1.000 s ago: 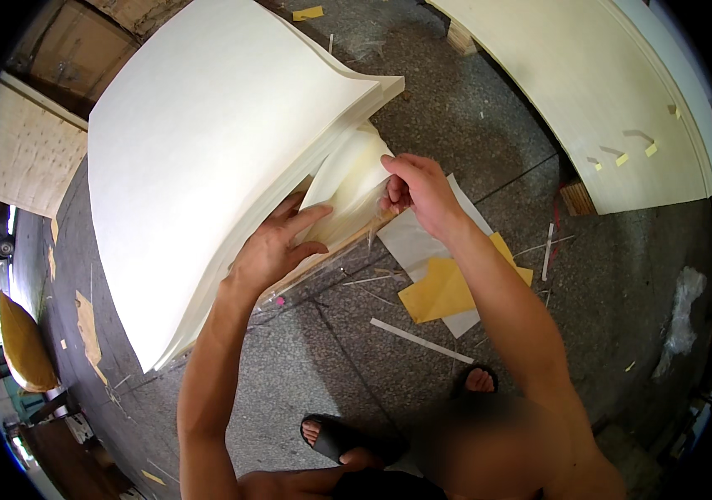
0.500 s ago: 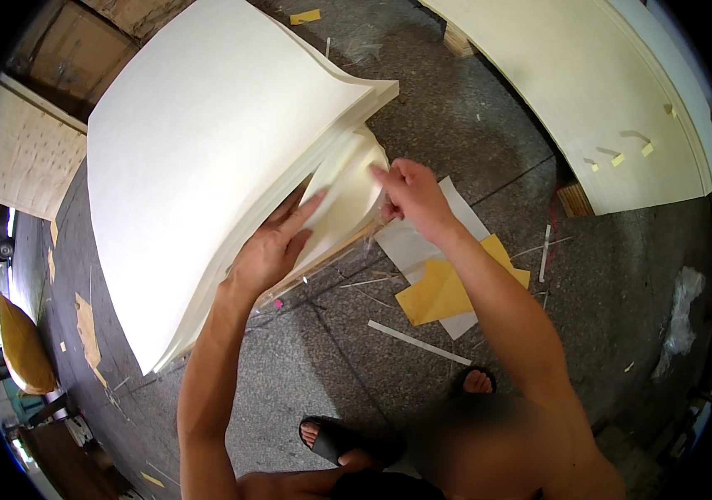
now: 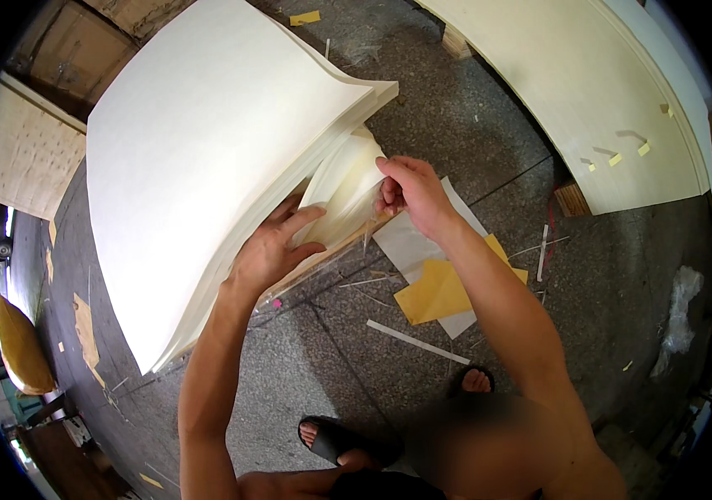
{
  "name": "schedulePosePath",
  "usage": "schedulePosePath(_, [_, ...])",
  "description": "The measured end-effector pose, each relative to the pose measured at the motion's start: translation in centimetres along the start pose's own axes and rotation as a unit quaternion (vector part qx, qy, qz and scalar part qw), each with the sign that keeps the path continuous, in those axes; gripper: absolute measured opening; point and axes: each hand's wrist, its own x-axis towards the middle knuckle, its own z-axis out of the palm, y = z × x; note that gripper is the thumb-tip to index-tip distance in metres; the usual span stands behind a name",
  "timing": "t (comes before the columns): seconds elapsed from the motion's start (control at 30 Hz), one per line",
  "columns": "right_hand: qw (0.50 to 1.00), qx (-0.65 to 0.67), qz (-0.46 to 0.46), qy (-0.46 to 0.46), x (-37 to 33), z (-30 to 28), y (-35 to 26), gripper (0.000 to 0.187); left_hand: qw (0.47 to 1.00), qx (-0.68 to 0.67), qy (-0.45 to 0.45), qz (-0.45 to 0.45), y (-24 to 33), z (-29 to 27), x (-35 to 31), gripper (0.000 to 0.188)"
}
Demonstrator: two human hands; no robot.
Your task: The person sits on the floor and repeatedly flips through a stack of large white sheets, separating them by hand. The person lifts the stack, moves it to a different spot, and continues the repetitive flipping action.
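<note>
Speckled grey concrete floor (image 3: 456, 133) littered with yellow paper scraps (image 3: 435, 292), my left hand (image 3: 273, 250) lying flat with fingers spread on the tall cream sheet stack (image 3: 206, 150), my right hand (image 3: 410, 192) pinching fingers on lifted sheet corners (image 3: 348, 187), second cream pile (image 3: 573, 92) lying well apart

I see my left hand (image 3: 277, 246) lying flat, palm down, fingers spread and stretched forward. My right hand (image 3: 410, 193) is curled, thumb and fingertips pinched together. Both bare forearms reach up from the lower edge, converging.
</note>
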Motion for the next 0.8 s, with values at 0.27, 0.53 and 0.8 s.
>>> schedulePosePath(0.27, [0.956, -0.277, -0.087, 0.032, -0.7, 1.0, -0.3, 0.041, 0.995, 0.057, 0.061, 0.046, 0.8, -0.3, 0.2, 0.045])
schedulePosePath(0.53, [1.0, 0.007, -0.021, 0.003, -0.1, 0.6, -0.4, 0.037, 1.0, -0.025, -0.001, 0.009, 0.7, -0.3, 0.1, 0.052])
schedulePosePath(0.8, [1.0, 0.007, -0.01, 0.003, -0.4, 0.0, 0.1, 0.038, 1.0, -0.008, -0.01, 0.01, 0.1, 0.0, 0.0, 0.056])
